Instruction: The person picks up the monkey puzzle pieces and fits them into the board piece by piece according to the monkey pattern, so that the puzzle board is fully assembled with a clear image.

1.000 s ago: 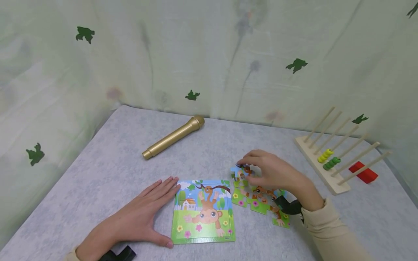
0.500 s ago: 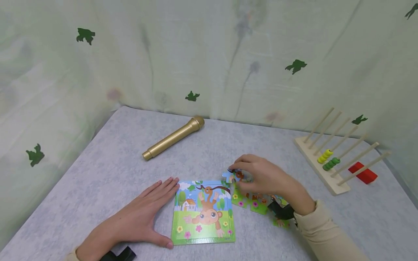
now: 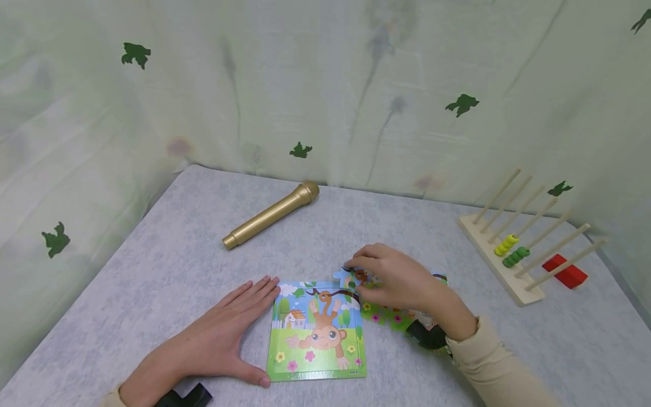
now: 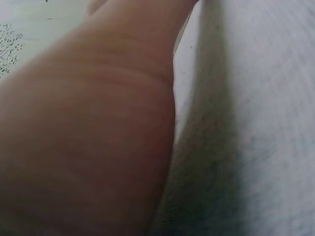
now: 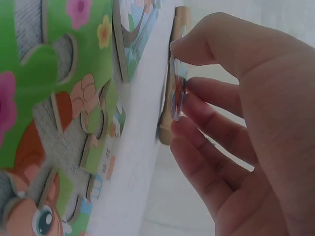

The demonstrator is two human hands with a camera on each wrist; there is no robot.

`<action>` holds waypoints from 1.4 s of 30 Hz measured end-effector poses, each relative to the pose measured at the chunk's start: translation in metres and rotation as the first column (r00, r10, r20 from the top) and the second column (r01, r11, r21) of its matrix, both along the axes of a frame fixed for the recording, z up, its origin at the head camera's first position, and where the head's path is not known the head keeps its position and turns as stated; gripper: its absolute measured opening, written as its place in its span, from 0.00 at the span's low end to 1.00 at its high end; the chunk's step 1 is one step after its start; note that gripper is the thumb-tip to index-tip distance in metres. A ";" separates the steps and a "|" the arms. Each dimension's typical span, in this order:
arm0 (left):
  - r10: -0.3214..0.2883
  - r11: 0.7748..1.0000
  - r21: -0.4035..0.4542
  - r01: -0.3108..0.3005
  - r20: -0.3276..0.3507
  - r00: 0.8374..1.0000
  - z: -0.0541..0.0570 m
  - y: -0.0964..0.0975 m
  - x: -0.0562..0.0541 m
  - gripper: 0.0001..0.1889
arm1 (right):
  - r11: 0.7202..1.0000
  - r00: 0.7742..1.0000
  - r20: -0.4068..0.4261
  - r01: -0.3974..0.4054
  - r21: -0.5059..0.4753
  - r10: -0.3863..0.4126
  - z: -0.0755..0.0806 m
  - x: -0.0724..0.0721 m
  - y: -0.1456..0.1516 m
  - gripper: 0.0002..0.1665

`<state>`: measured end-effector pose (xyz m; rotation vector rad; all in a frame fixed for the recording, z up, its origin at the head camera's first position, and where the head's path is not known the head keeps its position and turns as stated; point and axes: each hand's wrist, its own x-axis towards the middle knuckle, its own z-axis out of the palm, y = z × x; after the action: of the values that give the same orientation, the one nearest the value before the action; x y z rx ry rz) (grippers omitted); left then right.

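A square monkey picture puzzle board (image 3: 316, 375) lies at the front middle of the table. My left hand (image 3: 218, 333) rests flat along its left side, fingers straight, fingertips at the upper left corner and thumb by the lower left one. My right hand (image 3: 399, 277) pinches a puzzle piece (image 5: 178, 91) between thumb and fingers, beside the board's upper right corner. Blue sky and part of a brown branch show on that piece. Loose puzzle pieces (image 3: 381, 312) lie to the board's right, partly hidden under the right hand. In the left wrist view, skin (image 4: 93, 128) fills much of the frame.
Behind the board lies a gold toy microphone (image 3: 272, 216). At the right stands a wooden peg rack (image 3: 500, 260) with yellow beads (image 3: 506, 244) and green beads (image 3: 516, 256). A red block (image 3: 565, 271) sits beyond it. A printed curtain (image 3: 325, 85) hangs behind the table.
My right hand has moved left with the pinched puzzle piece, from above the loose pieces to the board's upper right corner. The left hand has stayed in place.
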<state>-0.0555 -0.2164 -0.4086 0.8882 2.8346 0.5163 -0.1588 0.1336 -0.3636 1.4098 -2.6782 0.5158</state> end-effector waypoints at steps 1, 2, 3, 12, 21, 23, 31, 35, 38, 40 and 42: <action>-0.001 1.000 -0.001 0.001 -0.002 1.000 0.000 0.000 0.000 0.73 | 1.000 1.000 0.001 0.001 0.000 -0.001 -0.001 0.001 -0.001 0.22; -0.001 1.000 -0.001 0.001 -0.003 1.000 0.000 0.000 0.000 0.73 | 1.000 1.000 0.003 0.000 -0.001 0.000 -0.001 0.001 -0.002 0.22; -0.003 1.000 0.000 0.003 -0.004 1.000 0.000 0.000 -0.001 0.73 | 1.000 1.000 0.005 -0.003 -0.004 0.003 -0.002 0.001 -0.003 0.22; 0.001 1.000 0.003 -0.001 0.013 1.000 -0.001 0.000 -0.002 0.72 | 0.997 0.998 0.017 -0.058 -0.046 0.059 -0.009 0.004 -0.014 0.22; 0.008 1.000 -0.003 -0.008 0.017 1.000 -0.001 0.000 -0.002 0.72 | 0.996 0.996 0.024 -0.088 -0.026 0.089 -0.012 0.008 -0.025 0.20; 0.008 1.000 -0.003 -0.008 0.018 1.000 -0.001 0.000 -0.002 0.72 | 0.995 0.995 0.038 -0.093 -0.020 0.094 -0.012 0.009 -0.027 0.19; 0.002 1.000 0.000 -0.002 -0.006 1.000 -0.002 0.000 -0.001 0.72 | 0.992 0.990 0.076 -0.116 -0.055 0.120 -0.016 0.011 -0.035 0.20; -0.002 1.000 0.008 0.002 -0.022 1.000 -0.003 -0.001 -0.001 0.72 | 0.992 0.986 0.115 -0.115 -0.059 0.121 -0.017 0.013 -0.039 0.19; -0.004 1.000 0.013 0.004 -0.026 1.000 -0.003 -0.001 -0.001 0.72 | 0.992 0.983 0.134 -0.115 -0.059 0.122 -0.017 0.015 -0.042 0.18; -0.004 1.000 0.015 0.005 -0.026 1.000 -0.003 -0.001 -0.001 0.72 | 0.991 0.984 0.128 -0.117 -0.060 0.124 -0.017 0.016 -0.043 0.16; -0.005 1.000 0.014 0.005 -0.023 1.000 -0.003 -0.001 -0.001 0.72 | 0.990 0.984 0.121 -0.123 -0.068 0.131 -0.018 0.016 -0.045 0.15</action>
<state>-0.0570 -0.2177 -0.4114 0.9095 2.8518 0.5302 -0.1423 0.0888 -0.3816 1.5897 -2.6528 0.7127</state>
